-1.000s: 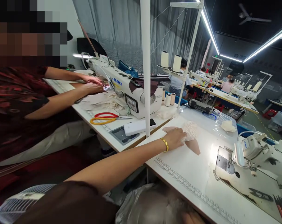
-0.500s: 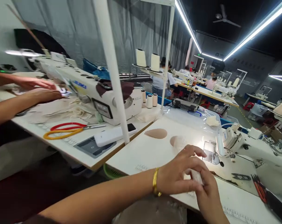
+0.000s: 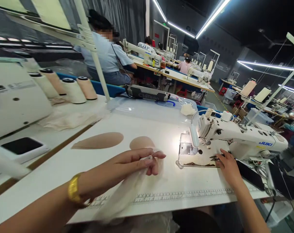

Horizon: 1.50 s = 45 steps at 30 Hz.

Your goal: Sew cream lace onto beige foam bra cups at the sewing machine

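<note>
My left hand (image 3: 137,163), with a gold bracelet at the wrist, pinches a sheer pale piece of fabric (image 3: 122,199) that hangs down toward the table's front edge. Just beyond it lie two brown pieces, a teardrop-shaped one (image 3: 97,141) and a rounded one (image 3: 141,142) partly covered by the hand. At the right, my right hand (image 3: 227,166) has its fingers closed around small dark thread snips (image 3: 214,158) on the sewing machine's bed; the fingers hide most of them. The white sewing machine (image 3: 246,132) stands behind that hand, its lamp lighting the needle plate (image 3: 186,148).
A printed ruler (image 3: 186,195) runs along the table's front edge. A dark phone (image 3: 250,174) lies right of my right hand. Thread cones (image 3: 74,90), a white device (image 3: 23,147) and a pole (image 3: 96,61) stand left. A co-worker (image 3: 108,55) sits beyond the table.
The view has swung right. My hands, formerly together, have parted: the right has moved onto the thread snips, while the left keeps the pale fabric, now hanging stretched down.
</note>
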Each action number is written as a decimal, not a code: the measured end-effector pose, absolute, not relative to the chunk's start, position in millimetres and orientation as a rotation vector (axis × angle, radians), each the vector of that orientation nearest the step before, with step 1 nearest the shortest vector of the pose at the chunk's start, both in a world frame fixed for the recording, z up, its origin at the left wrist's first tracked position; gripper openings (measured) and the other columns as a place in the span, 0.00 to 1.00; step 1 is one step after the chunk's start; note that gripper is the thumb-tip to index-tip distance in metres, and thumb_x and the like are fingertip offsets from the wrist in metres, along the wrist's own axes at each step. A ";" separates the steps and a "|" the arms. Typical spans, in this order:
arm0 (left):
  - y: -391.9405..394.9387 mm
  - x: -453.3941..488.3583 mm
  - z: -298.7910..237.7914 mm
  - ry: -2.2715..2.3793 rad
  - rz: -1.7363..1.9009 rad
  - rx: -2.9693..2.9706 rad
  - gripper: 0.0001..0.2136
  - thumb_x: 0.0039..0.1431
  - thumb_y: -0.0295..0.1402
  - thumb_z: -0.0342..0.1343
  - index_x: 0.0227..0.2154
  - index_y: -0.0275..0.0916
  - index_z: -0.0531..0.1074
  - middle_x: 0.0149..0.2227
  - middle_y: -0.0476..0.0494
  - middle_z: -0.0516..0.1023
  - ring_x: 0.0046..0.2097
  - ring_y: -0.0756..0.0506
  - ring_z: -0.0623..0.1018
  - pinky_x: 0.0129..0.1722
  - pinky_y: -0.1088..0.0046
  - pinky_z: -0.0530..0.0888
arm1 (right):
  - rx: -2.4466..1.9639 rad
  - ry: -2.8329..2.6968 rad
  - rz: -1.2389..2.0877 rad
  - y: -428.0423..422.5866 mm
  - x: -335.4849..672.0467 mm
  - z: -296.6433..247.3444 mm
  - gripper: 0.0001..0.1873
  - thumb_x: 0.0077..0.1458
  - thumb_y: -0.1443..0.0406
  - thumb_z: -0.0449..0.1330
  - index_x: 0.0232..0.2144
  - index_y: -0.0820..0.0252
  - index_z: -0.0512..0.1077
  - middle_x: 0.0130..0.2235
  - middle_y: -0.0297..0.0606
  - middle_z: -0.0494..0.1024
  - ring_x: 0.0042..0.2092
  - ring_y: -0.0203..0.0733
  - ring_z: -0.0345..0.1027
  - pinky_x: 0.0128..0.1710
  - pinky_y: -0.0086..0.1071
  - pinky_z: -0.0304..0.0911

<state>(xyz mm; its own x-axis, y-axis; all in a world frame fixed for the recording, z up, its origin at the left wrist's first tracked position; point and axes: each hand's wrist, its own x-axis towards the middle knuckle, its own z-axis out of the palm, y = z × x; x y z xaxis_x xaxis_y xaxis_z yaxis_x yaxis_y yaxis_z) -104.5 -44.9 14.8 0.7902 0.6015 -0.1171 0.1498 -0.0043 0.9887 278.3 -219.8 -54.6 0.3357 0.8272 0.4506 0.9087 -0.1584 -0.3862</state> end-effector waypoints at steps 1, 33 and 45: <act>-46.2 -97.8 18.8 0.563 0.375 1.582 0.20 0.59 0.50 0.58 0.46 0.40 0.77 0.36 0.43 0.81 0.39 0.43 0.76 0.42 0.69 0.72 | -2.002 -1.554 -0.170 -219.1 284.1 -57.6 0.14 0.64 0.60 0.53 0.41 0.56 0.78 0.49 0.48 0.79 0.53 0.56 0.68 0.54 0.52 0.61; -57.4 -73.0 11.3 0.703 0.678 2.631 0.23 0.60 0.48 0.60 0.52 0.40 0.69 0.51 0.38 0.76 0.52 0.37 0.74 0.54 0.57 0.70 | -1.994 -1.759 -0.663 -216.5 233.3 -72.6 0.25 0.69 0.50 0.46 0.53 0.58 0.71 0.49 0.53 0.77 0.48 0.61 0.70 0.44 0.52 0.65; -66.7 -57.7 7.8 0.524 0.499 1.187 0.16 0.44 0.37 0.66 0.28 0.39 0.63 0.26 0.54 0.68 0.28 0.51 0.69 0.29 0.76 0.66 | -1.208 -1.104 1.098 -189.7 141.1 -42.5 0.25 0.59 0.48 0.63 0.51 0.54 0.69 0.48 0.43 0.79 0.47 0.48 0.74 0.45 0.39 0.70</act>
<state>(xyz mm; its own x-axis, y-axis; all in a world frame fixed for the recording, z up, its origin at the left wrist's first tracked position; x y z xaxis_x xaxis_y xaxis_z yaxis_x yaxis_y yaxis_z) -57.7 -66.7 7.8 0.7779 0.6170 -0.1193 -0.0890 0.2961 0.9510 141.1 -189.7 -42.5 0.1331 0.9902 0.0415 -0.0359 0.0466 -0.9983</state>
